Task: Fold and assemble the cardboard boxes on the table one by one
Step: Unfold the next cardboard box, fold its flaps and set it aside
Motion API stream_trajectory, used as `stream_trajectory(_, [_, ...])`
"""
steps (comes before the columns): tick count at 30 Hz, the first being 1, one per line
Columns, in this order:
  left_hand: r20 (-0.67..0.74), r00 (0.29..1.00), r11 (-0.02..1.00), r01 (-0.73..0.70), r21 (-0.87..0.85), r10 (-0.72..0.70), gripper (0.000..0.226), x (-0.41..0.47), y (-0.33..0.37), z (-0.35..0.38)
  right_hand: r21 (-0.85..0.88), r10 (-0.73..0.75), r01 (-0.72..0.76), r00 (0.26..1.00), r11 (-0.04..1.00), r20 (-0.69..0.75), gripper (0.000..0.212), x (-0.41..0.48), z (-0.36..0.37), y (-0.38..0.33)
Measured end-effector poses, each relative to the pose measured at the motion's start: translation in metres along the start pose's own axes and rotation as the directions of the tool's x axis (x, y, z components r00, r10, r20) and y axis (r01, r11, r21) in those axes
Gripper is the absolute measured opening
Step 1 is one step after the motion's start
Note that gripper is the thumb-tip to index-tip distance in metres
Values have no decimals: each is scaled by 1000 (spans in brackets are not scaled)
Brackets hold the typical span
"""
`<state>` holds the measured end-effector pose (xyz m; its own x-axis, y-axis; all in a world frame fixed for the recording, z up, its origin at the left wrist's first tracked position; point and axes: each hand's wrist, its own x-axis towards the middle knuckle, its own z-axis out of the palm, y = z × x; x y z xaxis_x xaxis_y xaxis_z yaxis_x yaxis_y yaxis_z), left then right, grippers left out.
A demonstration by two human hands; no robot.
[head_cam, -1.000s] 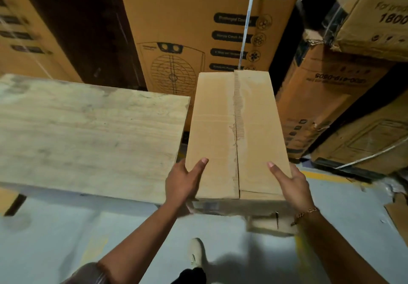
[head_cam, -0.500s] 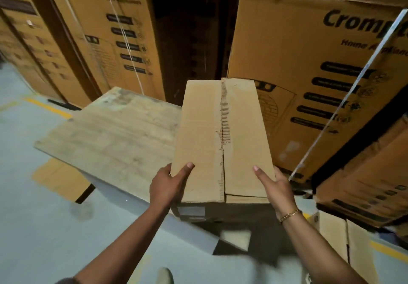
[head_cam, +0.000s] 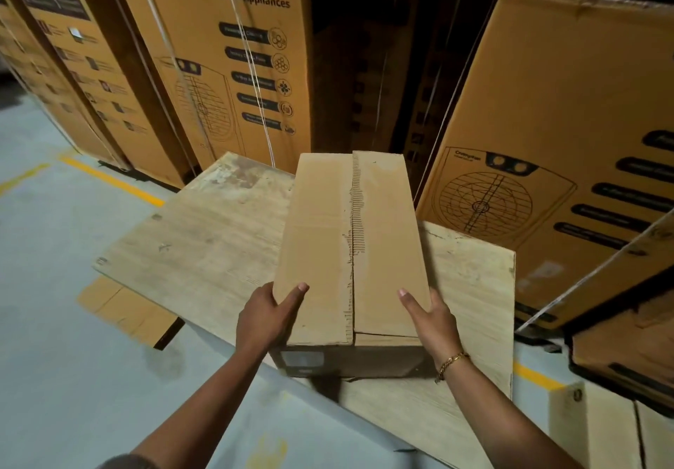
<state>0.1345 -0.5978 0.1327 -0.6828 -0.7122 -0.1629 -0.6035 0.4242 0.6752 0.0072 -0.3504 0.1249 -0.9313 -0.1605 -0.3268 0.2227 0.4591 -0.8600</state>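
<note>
Holding a closed cardboard box above the middle of the wooden tabletop, the person grips its near end from both sides; whether the base touches the tabletop cannot be told. The box runs lengthwise from the near edge of the tabletop to its far edge, with the top flaps meeting along a torn centre seam. Left hand: clasped on the near left corner, above the near edge of the tabletop, thumb laid flat on the top flap, fingers hidden down the side. Right hand: clasped on the near right corner, thumb on the top flap, fingers wrapped down the side wall; a gold bracelet circles its wrist. Behind the tabletop stand tall printed cartons, strapped with white bands. Beneath the left corner of the tabletop lies a flat cardboard sheet on the grey floor; a yellow line crosses the floor left of the tabletop
</note>
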Motion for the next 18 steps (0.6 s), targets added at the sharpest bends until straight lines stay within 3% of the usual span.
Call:
stream_trajectory(3, [-5, 998, 995, -57, 80, 58, 65, 4, -4, 6, -284, -117, 103, 993, 953, -32, 83, 2, 1, -6])
stream_trajectory(6, [45, 997, 983, -64, 173, 57, 70, 8, -1, 11, -615, -332, 275, 943, 739, 24, 84, 1, 10, -22])
stream_trajectory(9, [47, 996, 984, -82, 160, 76, 67, 9, -4, 11, -637, -413, 431, 891, 639, 188, 86, -5, 29, -45])
stream_trajectory(14, [-36, 991, 992, -127, 0, 127, 52, 8, -15, 7, -653, -377, 557, 830, 513, 411, 97, -12, 35, -46])
stream_trajectory(16, [-43, 990, 991, -133, 9, 134, 63, 7, -13, 7, -658, -350, 589, 808, 469, 474, 103, -11, 27, -38])
stream_trajectory(18, [-28, 974, 966, -218, 137, 224, 85, 0, -5, 7, -656, -316, 597, 802, 462, 507, 106, -9, 18, -35])
